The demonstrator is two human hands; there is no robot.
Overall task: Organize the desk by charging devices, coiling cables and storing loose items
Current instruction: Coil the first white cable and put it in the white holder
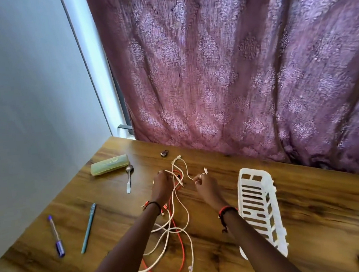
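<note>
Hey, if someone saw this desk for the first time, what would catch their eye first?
The tangle of white and red cables in the middle of the wooden desk, with the left hand and right hand both holding strands. Next, the white slotted basket right of them, and the purple curtain behind.

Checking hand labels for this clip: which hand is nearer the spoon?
Left. The left hand sits just right of the spoon, at the tangled cables. The right hand is farther right, pinching a white cable, nearer the basket.

white and red cables [177, 204], white slotted basket [259, 211], purple patterned curtain [233, 63]
</note>
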